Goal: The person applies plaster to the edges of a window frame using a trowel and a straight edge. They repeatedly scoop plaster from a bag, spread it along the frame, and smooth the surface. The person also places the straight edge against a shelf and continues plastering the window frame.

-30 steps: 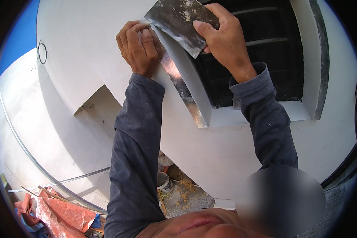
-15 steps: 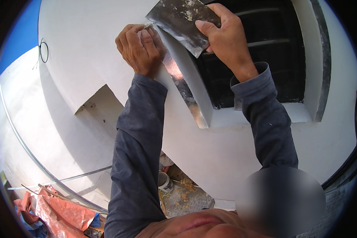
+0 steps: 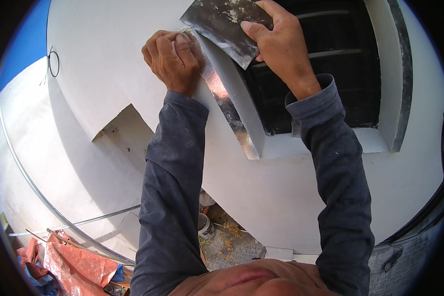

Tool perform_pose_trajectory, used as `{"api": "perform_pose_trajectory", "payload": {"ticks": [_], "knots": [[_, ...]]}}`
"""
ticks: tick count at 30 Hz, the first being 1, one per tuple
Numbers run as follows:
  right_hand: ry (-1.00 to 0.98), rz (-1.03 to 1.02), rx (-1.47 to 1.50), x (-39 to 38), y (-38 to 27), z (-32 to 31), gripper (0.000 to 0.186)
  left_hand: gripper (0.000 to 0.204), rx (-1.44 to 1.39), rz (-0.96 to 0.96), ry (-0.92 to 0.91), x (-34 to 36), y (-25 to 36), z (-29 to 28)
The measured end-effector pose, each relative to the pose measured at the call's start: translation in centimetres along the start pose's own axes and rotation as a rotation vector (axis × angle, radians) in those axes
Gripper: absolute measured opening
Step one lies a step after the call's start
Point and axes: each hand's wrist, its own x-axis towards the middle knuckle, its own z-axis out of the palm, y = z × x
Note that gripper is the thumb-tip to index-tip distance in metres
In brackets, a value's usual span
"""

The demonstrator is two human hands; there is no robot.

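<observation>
My right hand (image 3: 283, 52) grips a dark, flat rectangular metal plate (image 3: 223, 27), smeared with pale flecks, high in the view over a black window (image 3: 330, 74). A shiny foil-like strip (image 3: 227, 106) runs along the face of the window's white raised surround (image 3: 390, 69) on the left side. My left hand (image 3: 173, 61) has curled fingers on the top end of this strip, just left of the plate's lower corner; what exactly its fingertips pinch is partly hidden.
A white wall (image 3: 98, 54) surrounds the window, with a notched recess (image 3: 126, 128) lower left and a loop of dark cable (image 3: 54, 64). Metal channels (image 3: 34, 182) stand near orange tarp (image 3: 76, 259) at lower left. A bucket (image 3: 205, 227) sits on rubble-strewn paving (image 3: 232, 251) far below.
My hands and the plate have shifted only very slightly; the plate is a touch lower at its bottom corner. Both grips look the same.
</observation>
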Motion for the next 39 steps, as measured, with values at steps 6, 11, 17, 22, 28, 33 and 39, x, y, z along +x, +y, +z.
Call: {"api": "perform_pose_trajectory", "payload": {"ticks": [6,11,17,22,28,33,39], "knots": [[-0.001,0.032,0.013,0.1,0.1,0.2,0.016,0.011,-0.006,-0.001,-0.006,-0.1,-0.1,0.0],[-0.011,0.027,0.015,0.0,-0.1,-0.1,0.017,0.014,-0.018,-0.021,0.020,-0.1,0.0,0.1],[0.015,-0.054,0.007,-0.6,-0.3,-0.1,0.019,0.023,0.004,0.011,-0.012,-0.1,0.0,-0.2],[0.038,-0.011,-0.015,-1.2,-0.1,0.2,0.020,0.025,0.000,0.034,0.005,-0.1,0.0,-0.2],[0.068,-0.016,0.013,-1.4,-0.3,0.1,0.020,0.024,-0.031,0.010,0.002,-0.1,0.0,-0.2],[0.062,0.146,0.149,-2.3,-0.8,-2.5,0.017,0.023,-0.009,0.014,0.005,-0.1,0.2,-0.2],[0.070,0.097,0.000,-5.2,-0.4,-3.9,0.019,0.024,-0.074,0.044,0.044,0.2,0.5,0.1]]}}
